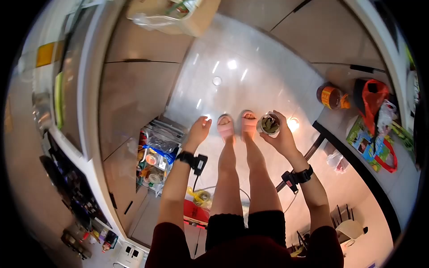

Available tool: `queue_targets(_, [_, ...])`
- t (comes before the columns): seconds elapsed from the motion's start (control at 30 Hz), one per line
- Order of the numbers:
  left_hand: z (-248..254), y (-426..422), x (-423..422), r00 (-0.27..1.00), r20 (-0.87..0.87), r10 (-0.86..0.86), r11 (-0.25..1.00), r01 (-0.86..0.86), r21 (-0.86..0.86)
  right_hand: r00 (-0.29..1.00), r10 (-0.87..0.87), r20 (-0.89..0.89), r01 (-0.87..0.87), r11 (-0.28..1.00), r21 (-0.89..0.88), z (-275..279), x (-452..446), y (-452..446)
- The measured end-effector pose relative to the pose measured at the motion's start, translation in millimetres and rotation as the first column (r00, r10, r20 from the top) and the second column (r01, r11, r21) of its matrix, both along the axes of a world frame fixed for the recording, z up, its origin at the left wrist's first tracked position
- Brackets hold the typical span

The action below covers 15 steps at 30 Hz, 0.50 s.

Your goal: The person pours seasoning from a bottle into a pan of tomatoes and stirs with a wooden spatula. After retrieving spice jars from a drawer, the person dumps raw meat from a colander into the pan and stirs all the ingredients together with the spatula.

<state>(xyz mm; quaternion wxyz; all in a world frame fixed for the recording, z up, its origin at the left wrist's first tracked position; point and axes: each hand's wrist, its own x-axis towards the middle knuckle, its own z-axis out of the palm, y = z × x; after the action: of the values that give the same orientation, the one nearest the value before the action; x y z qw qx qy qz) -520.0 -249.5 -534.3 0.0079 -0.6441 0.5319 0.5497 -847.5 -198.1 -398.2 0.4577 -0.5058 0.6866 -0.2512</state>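
Note:
My right hand (282, 136) is wrapped round a clear round jar (270, 123) with dried greenish-brown leaves in it, seen from above through its mouth. It is held out over the floor, to the right of the feet. My left hand (199, 132) hangs to the left of the feet with its fingers loosely bent and nothing visible in it. Nearest to that hand is a pulled-out drawer (172, 127) filled with bags, packets and jars. A crumpled clear plastic bag (161, 136) lies at its far end.
Cabinets (138, 89) line the left side, below a counter with a hob. At the right, a large bottle (329, 96) with an orange cap and a red bag (374, 96) stand on a surface. A bin-like box (196, 20) is at the top. Pink slippers (225, 127) stand on the pale floor.

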Motion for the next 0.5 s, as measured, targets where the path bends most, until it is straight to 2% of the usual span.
queue_targets(0.03, [-23.5,-7.7,-6.0,1.000,0.008,-0.003,1.000,0.003,0.019,1.000,-0.002,-0.006,0.002,1.000,0.006,-16.1,-4.6,-4.4])
queue_targets(0.1, [-75.7,-22.2,-19.5,0.960,0.201,-0.196,0.971,0.219,-0.096,1.000,-0.003,0.012,0.003,1.000,0.028,-53.9,-15.9,-8.5])
queue_targets(0.13, [-97.0,-26.1,-25.5,0.960,0.196,-0.200,0.973,0.218,-0.074,1.000,-0.001,0.020,0.001,1.000,0.029,-70.8,-18.8,-8.8])
queue_targets(0.2, [-143.4,-38.1,-39.7,0.881,0.384,-0.278,0.938,0.334,-0.089,1.000,0.019,0.010,-0.020,0.999,0.026,-115.1,-32.3,-10.4])
queue_targets(0.3, [-211.9,-54.9,-53.7,0.879,0.418,-0.228,0.949,0.297,-0.106,0.999,0.038,0.011,-0.038,0.997,0.066,-176.4,-51.0,-9.9])
queue_targets(0.37, [-258.6,-59.5,-53.9,0.879,0.422,-0.223,0.920,0.333,-0.208,0.999,0.018,0.036,-0.021,0.994,0.104,-205.8,-54.9,-8.7])
queue_targets(0.43, [-287.6,-72.9,-66.0,0.869,0.444,-0.218,0.936,0.315,-0.157,0.999,-0.020,0.051,0.014,0.994,0.113,-239.0,-59.0,-10.2])
queue_targets(0.5, [-309.3,-83.7,-76.8,0.866,0.458,-0.201,0.903,0.345,-0.256,0.998,-0.027,0.051,0.020,0.992,0.122,-268.4,-60.8,-10.3])
